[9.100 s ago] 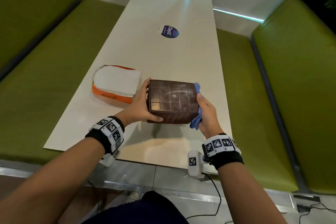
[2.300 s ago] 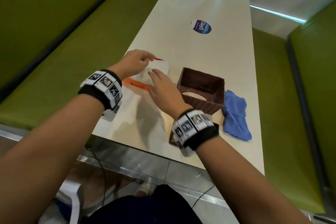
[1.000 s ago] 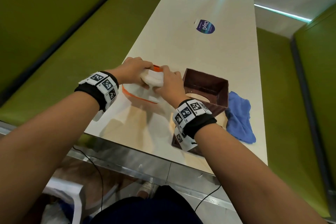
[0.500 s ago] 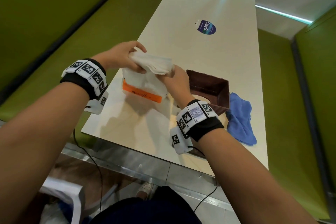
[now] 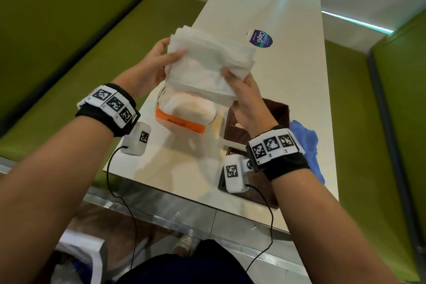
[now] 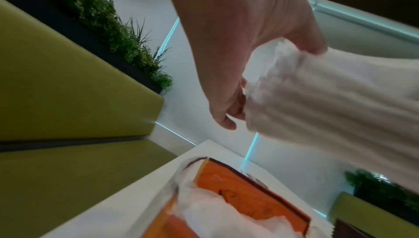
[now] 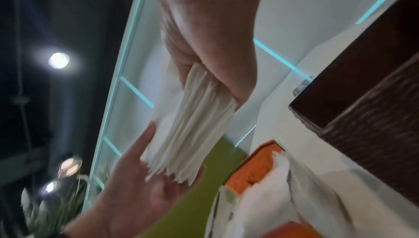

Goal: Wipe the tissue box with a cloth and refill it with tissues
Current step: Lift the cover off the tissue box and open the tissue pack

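Holding tissue stack [image 5: 208,64] aloft, left hand [image 5: 147,71], right hand [image 5: 244,97] gripping opposite ends

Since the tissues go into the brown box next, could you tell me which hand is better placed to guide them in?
The right hand, probably: it holds the tissue stack directly above the brown box, while the left hand grips the far side, over the orange pack.

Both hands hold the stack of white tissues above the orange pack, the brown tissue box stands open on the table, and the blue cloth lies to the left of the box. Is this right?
Not quite. The blue cloth lies to the right of the brown tissue box, as the head view shows. The rest holds: left hand and right hand hold the stack of white tissues above the orange pack.
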Tool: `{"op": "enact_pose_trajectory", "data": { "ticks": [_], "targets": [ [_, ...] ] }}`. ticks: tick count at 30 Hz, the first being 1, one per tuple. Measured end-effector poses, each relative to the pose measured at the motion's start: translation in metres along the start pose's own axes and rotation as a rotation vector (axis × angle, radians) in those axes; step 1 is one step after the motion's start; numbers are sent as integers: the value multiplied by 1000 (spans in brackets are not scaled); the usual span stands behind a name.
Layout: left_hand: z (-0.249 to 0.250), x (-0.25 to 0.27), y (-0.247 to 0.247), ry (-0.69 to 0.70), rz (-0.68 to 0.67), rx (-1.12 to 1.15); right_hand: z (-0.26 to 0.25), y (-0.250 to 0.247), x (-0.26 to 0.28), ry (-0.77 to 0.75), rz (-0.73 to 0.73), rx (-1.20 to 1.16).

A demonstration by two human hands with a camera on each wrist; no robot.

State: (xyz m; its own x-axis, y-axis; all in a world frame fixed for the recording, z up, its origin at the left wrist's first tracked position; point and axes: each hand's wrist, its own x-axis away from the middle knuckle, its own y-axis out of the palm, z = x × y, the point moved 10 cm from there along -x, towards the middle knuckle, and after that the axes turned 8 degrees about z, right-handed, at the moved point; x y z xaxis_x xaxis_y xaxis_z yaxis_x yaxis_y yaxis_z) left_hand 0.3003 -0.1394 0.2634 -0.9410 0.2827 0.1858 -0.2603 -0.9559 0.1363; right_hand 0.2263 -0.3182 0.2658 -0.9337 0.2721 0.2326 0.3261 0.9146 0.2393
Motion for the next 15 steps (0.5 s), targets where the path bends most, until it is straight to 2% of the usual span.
{"op": "enact_pose_trajectory", "data": {
  "ticks": [2, 4, 6, 9, 11, 15],
  "targets": [
    [-5, 1, 14, -53, -35, 54, -3, -8, 0, 51, 15, -25],
    [-12, 2, 30, -122, -36, 55, -1, -20, 0, 101, 101, 5],
    [-14, 2, 42, -156, 19, 34, -1, -31, 0, 124, 183, 70],
    [-17, 0, 53, -149, 160, -39, -10, -48, -1, 78, 258, 148],
    [-18, 2, 63, -125, 221, -87, -19, -61, 2, 33, 308, 207],
    [-8, 9, 93, 45, 282, -227, -45, -84, 10, -98, 356, 319]
  ]
}}
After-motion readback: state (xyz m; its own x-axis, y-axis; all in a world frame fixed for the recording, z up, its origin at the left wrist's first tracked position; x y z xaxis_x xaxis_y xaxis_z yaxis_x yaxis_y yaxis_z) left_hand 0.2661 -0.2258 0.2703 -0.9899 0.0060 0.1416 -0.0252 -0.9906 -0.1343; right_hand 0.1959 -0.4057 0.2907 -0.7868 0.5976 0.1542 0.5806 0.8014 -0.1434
